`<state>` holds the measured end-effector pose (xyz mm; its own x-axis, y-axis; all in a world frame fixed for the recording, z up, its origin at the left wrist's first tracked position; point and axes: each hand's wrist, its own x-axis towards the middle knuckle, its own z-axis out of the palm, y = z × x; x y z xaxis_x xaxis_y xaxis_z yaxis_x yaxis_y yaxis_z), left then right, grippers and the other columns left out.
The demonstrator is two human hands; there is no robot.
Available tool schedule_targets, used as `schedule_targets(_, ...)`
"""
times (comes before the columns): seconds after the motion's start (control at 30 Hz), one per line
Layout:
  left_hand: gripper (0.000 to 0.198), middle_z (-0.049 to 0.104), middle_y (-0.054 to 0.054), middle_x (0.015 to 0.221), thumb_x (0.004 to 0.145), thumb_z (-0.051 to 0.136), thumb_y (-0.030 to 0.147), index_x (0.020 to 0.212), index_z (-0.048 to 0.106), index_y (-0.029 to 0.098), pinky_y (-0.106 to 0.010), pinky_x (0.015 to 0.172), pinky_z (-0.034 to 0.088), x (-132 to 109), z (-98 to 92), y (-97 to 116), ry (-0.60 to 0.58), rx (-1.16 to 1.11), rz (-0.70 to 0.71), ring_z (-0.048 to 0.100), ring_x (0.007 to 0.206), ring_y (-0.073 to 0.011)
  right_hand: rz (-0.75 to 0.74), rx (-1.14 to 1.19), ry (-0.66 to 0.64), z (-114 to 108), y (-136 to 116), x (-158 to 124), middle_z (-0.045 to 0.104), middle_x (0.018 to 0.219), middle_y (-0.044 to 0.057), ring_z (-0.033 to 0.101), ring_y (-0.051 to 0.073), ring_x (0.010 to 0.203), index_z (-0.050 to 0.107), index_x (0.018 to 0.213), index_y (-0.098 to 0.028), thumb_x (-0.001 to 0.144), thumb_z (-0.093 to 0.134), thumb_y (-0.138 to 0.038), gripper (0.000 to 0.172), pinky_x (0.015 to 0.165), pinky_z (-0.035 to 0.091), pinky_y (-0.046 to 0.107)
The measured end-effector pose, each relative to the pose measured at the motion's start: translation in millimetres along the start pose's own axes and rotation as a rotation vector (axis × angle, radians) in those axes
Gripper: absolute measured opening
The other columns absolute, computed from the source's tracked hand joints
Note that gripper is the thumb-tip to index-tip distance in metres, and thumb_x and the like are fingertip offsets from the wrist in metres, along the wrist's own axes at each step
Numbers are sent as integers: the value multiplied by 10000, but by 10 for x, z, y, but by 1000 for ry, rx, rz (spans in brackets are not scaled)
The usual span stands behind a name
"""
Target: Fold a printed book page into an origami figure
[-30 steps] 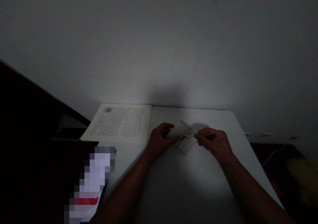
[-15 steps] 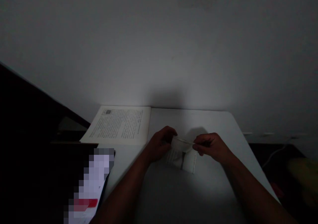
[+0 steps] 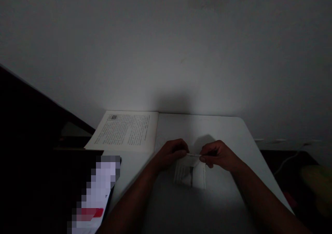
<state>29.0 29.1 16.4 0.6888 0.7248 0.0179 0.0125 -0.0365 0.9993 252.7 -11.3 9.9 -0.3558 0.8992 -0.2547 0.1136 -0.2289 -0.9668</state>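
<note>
Between my hands hangs a small pale bag (image 3: 191, 175), partly see-through, with faint stripes on its left side and a dark patch near its middle. My left hand (image 3: 175, 153) is closed, pinching the left end of the bag's top edge between thumb and fingers. At the right end of that same edge, the fingertips of my right hand (image 3: 214, 153) are pressed together on it. The top edge runs straight between both hands. What lies inside the bag is too dim to make out.
A white table (image 3: 228, 128) stands against a grey wall (image 3: 124, 54). Printed paper sheets (image 3: 127, 130) lie at its back left. A phone (image 3: 103, 182) with a blurred lit screen is at the left edge. A cable (image 3: 287, 163) hangs beyond the right side.
Both hands have come closer together, my left one moving right and slightly down. The bag's top edge, slanted and more open before, is now level and drawn flat.
</note>
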Motion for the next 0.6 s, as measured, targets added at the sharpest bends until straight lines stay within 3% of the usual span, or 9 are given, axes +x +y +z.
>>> schedule_targets(0.13,391,596,-39,736,868,406,449,773,620,136,-257,665,388,1,79,-33,38,18,22,519,688,-142,2,6,-47,90,-8,33,546,455,-36,462,62,398,636,617,-133,649,756,-328,230,403,354,196)
schedule_targets(0.27,513,635,-84,878,891,308,503,625,559,143,-270,643,391,14,113,-110,75,-81,106,502,645,-125,-8,-5,-36,171,2,83,559,463,-33,475,64,392,629,613,-137,651,756,-330,234,395,364,193)
schedule_targets(0.33,545,631,-102,912,885,291,541,642,569,140,-287,645,400,20,122,-145,86,-148,100,516,642,-133,-25,-27,-39,193,8,104,562,460,-32,481,64,388,630,614,-137,666,745,-336,236,395,372,190)
schedule_targets(0.5,611,618,-103,918,870,250,614,950,639,149,-309,685,409,13,146,-138,119,-133,124,567,749,-183,-16,-44,-45,198,23,131,584,484,-21,505,71,385,625,618,-134,662,742,-350,250,386,390,192)
schedule_targets(0.6,639,601,-68,817,880,212,610,1124,594,160,-295,639,391,13,187,-92,144,-45,110,523,645,-152,-8,-19,-46,188,37,141,602,511,-19,506,72,378,626,630,-136,647,748,-357,253,379,393,195)
